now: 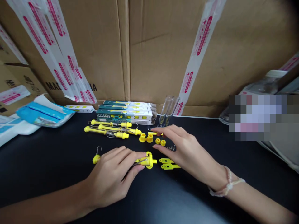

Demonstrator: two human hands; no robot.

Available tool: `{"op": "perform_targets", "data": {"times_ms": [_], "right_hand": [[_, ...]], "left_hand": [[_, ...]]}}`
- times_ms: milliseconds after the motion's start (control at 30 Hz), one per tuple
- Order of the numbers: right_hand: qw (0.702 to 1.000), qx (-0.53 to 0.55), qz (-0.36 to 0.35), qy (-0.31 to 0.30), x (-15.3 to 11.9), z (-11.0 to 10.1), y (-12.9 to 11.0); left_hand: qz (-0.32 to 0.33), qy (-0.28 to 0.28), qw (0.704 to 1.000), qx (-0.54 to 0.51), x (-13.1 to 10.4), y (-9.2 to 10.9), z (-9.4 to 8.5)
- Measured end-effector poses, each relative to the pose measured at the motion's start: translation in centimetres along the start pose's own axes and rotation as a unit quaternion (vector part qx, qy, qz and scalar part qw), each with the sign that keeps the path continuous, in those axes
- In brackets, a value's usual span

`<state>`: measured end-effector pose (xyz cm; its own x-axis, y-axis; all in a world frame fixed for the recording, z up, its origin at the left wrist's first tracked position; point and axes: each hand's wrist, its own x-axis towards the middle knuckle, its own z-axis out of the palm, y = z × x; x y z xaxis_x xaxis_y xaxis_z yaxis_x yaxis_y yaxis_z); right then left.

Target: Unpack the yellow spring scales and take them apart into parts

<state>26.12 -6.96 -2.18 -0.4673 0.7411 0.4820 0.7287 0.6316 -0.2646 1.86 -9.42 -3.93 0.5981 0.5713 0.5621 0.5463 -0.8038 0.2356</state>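
My left hand (pixel 114 174) is wrapped round a yellow spring scale (pixel 146 161), lying level just above or on the black table. Its hook sticks out on the left and a yellow ring end with a short peg shows on the right; the hand hides its middle. Over the small parts hovers my right hand (pixel 187 149), thumb and fingers apart, nothing seen between them. Close to its fingertips are two yellow flanged collars (pixel 142 137) and two smaller yellow rings (pixel 158 141). Two flat yellow strips (pixel 167 166) lie partly under that hand, near some small metal pieces (pixel 172 147).
Several spring scales (pixel 113 130) lie behind my left hand. Printed boxes (pixel 126 115) are stacked at the cardboard wall (pixel 151 62), beside upright clear tubes (pixel 167 110). A blue packet (pixel 46 112) is at the left; a plastic bottle (pixel 261 84) stands at the right.
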Motion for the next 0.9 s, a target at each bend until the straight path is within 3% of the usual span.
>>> {"op": "perform_targets", "data": {"times_ms": [233, 600, 767, 900], "right_hand": [[1.0, 0.014, 0.018, -0.014, 2.3, 2.6, 0.3], [0.995, 0.096, 0.003, -0.011, 4.2, 3.7, -0.6], [0.99, 0.134, 0.028, 0.016, 3.9, 2.5, -1.1], [0.983, 0.168, 0.048, 0.054, 1.5, 0.7, -2.2]], "left_hand": [[0.018, -0.007, 1.0, 0.011, -0.3, 0.2, 0.0], [0.015, -0.019, 0.999, 0.027, -0.4, -0.1, 0.4], [0.003, -0.001, 0.998, 0.06, -0.3, -0.2, 0.5], [0.004, 0.025, 0.997, 0.077, -0.1, 0.0, 0.4]]}}
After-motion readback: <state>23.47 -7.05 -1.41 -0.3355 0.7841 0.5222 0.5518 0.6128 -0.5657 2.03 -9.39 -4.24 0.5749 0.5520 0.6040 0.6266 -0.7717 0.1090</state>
